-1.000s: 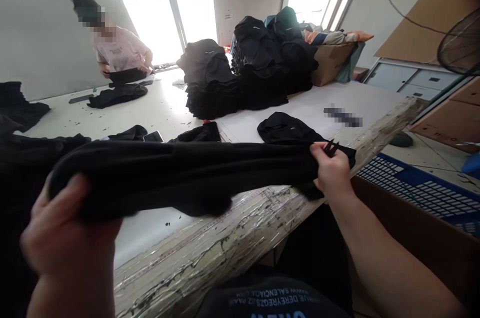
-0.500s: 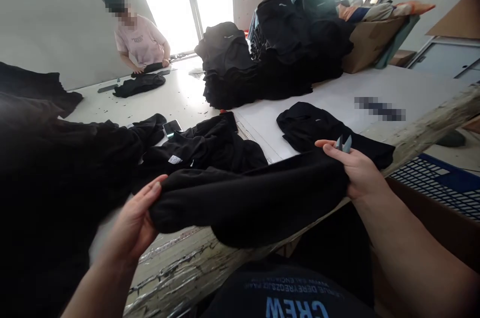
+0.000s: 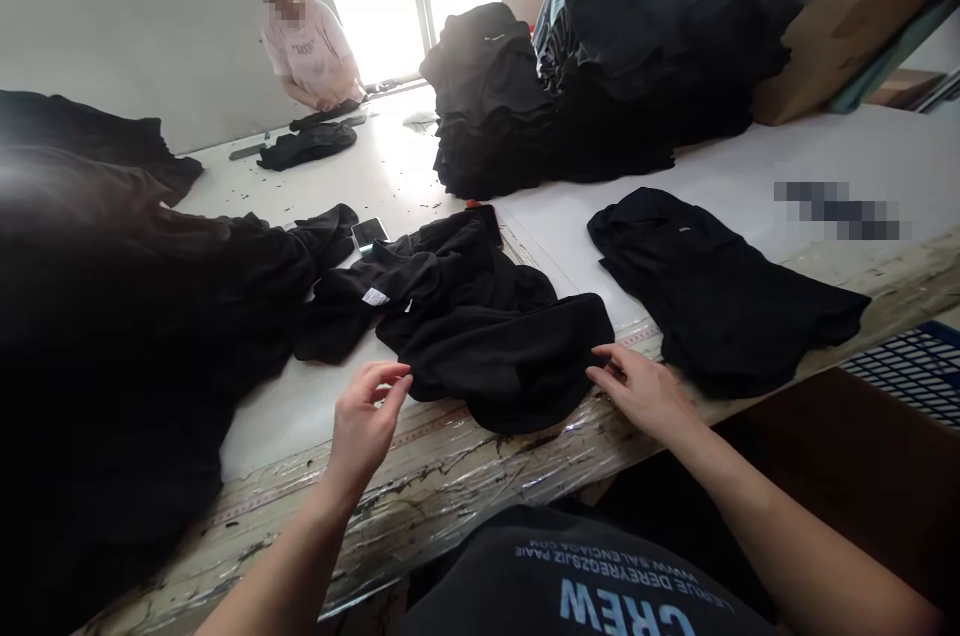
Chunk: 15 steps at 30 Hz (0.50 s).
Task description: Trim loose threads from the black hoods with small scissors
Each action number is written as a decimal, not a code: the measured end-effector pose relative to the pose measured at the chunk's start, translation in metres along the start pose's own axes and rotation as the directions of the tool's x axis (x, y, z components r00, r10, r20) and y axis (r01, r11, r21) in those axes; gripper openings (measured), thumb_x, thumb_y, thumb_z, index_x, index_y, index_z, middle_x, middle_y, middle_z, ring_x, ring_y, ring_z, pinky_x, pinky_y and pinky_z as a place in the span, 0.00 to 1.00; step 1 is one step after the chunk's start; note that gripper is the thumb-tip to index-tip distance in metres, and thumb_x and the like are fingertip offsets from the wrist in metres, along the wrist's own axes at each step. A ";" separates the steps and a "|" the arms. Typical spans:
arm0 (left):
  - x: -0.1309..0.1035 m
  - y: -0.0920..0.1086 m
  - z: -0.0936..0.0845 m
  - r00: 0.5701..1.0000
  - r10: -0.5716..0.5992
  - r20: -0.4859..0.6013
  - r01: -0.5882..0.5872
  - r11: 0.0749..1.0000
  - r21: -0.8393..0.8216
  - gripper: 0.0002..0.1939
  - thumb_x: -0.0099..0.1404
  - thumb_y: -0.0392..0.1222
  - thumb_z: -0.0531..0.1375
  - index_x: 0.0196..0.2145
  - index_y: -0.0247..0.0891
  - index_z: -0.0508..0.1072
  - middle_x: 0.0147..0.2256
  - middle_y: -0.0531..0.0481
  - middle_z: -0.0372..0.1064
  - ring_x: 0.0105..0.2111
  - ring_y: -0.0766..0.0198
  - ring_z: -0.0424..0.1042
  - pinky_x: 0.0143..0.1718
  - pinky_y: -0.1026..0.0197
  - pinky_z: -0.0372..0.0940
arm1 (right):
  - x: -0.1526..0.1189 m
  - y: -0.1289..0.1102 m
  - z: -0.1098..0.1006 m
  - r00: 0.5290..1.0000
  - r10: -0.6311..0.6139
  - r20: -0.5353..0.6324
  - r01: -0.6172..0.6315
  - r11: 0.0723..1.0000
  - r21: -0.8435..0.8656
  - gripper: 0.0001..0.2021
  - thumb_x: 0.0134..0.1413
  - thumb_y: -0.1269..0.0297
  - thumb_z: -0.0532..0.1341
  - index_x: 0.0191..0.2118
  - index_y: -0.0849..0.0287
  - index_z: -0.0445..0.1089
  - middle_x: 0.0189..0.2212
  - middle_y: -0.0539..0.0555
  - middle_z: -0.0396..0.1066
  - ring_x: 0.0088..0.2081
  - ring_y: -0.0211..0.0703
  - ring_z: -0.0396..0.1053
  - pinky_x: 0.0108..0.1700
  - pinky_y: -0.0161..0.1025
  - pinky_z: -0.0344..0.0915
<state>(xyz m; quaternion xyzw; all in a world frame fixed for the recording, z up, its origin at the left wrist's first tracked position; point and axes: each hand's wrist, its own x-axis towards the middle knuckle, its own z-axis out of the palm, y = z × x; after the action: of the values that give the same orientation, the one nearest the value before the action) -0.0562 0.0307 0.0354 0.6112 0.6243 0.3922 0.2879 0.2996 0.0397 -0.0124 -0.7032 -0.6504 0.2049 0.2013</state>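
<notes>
- The left bare hand (image 3: 367,416) is at the left edge of a smooth, folded black cloth garment (image 3: 517,366); its thumb and index fingertip come close together, and I cannot tell if they pinch the fabric.
- The right bare hand (image 3: 641,391) is at the garment's right edge, thumb and fingers slightly parted, fingertips against the dark cloth.
- The garment lies near the front edge of a long white table (image 3: 266,426), partly over a crumpled black cloth heap (image 3: 442,266) with 1 small white label (image 3: 375,297).
- Just behind the heap's left part is 1 dark-screened phone (image 3: 370,234).
- To the right lies 1 flat black garment with a small pale logo (image 3: 724,296).
- Farther back, tall stacks of folded black garments (image 3: 480,116) stand beside 1 brown cardboard box (image 3: 825,46).
- Across the table, 1 person in a pale pink shirt (image 3: 311,51) has both arms lowered toward dark cloth.
</notes>
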 end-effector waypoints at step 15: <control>0.020 0.007 -0.001 0.953 0.289 0.094 -0.304 0.915 0.266 0.02 0.62 0.39 0.58 0.31 0.41 0.70 0.33 0.49 0.68 0.36 0.58 0.68 0.40 0.54 0.65 | 0.006 -0.017 -0.027 0.995 -0.088 -0.054 0.090 0.995 0.034 0.05 0.56 0.64 0.57 0.34 0.58 0.68 0.29 0.52 0.72 0.32 0.43 0.72 0.35 0.38 0.65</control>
<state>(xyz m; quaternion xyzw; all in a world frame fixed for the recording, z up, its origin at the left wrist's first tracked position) -0.0552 0.0500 0.0441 0.7432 0.5652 0.3238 0.1529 0.3002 0.0464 0.0193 -0.6748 -0.6718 0.1891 0.2400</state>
